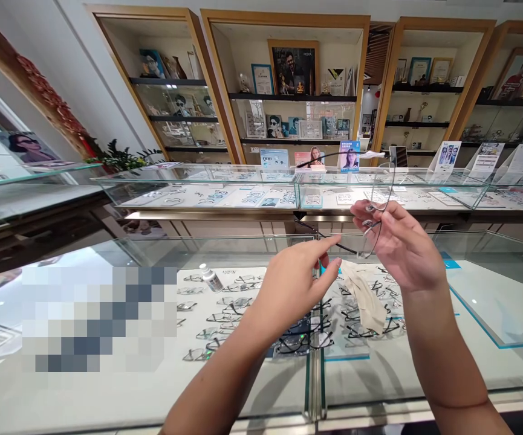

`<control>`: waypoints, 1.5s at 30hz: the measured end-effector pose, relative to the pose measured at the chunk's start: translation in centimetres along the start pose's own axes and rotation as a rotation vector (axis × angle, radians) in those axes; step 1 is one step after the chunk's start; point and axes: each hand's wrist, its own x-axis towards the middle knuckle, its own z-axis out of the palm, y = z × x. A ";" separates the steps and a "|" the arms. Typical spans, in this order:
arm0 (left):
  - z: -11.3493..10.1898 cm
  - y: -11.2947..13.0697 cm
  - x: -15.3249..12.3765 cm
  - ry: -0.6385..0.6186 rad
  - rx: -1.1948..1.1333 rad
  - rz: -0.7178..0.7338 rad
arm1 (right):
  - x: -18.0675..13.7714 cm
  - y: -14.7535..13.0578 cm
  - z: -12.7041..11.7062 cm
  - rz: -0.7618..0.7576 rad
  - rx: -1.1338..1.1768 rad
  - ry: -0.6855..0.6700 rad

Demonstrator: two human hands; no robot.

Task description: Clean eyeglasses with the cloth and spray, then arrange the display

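Note:
A pair of thin dark-rimmed eyeglasses (393, 181) is raised above the glass counter, its temples pointing left. My right hand (401, 248) is closed on the frame near the nose bridge, thumb and fingers pinching it. My left hand (295, 278) is beside the lower temple, index finger stretched out and thumb apart from it. That index finger crosses in front of the temple; whether it touches, I cannot tell. Below, between my hands, is a crumpled beige cloth (366, 299). A small white bottle (210, 278) stands tilted in the picture, left of my left hand.
Several rows of eyeglasses (225, 317) show through the glass display counter (315, 386). Another glass display case (211, 196) runs across behind it, with small advertising cards (349, 156) on top. Wood-framed shelves (283, 18) line the back wall. A blurred patch (98, 320) covers part of the left counter.

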 end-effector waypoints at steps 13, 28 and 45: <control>-4.8 -2.3 -1.8 0.754 -0.078 -0.061 | -0.3 -1.4 -1.2 0.078 0.039 -0.112; -4.2 -25.0 -8.8 0.428 -0.088 -0.832 | 0.0 -2.0 -1.1 0.237 0.321 -0.114; -7.8 -22.2 1.6 0.369 0.064 -0.757 | -0.4 -1.8 -0.4 0.258 0.435 -0.198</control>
